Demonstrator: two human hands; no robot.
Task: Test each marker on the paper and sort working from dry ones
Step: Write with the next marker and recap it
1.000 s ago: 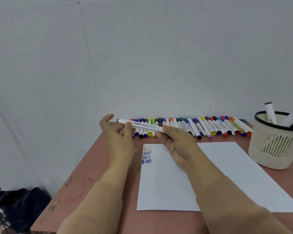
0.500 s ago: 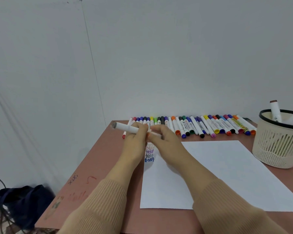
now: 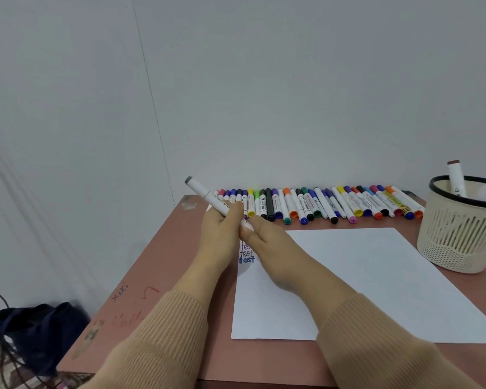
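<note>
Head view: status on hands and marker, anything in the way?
Left hand grips white marker mid-barrel, right hand pinches its near end. Marker tilted, grey end up-left, near paper far-left corner. Nothing between marker and paper.

Paper (image 3: 362,276) on table (image 3: 157,270), centre right. Marker row (image 3: 320,204) behind it, along the far edge. Basket (image 3: 458,240) at right edge, two markers (image 3: 456,181) inside. Bag (image 3: 40,329) lower left, beside the table.

Plain grey wall (image 3: 264,80) behind a reddish-brown table (image 3: 157,265); dark bag (image 3: 40,332) on floor.
</note>
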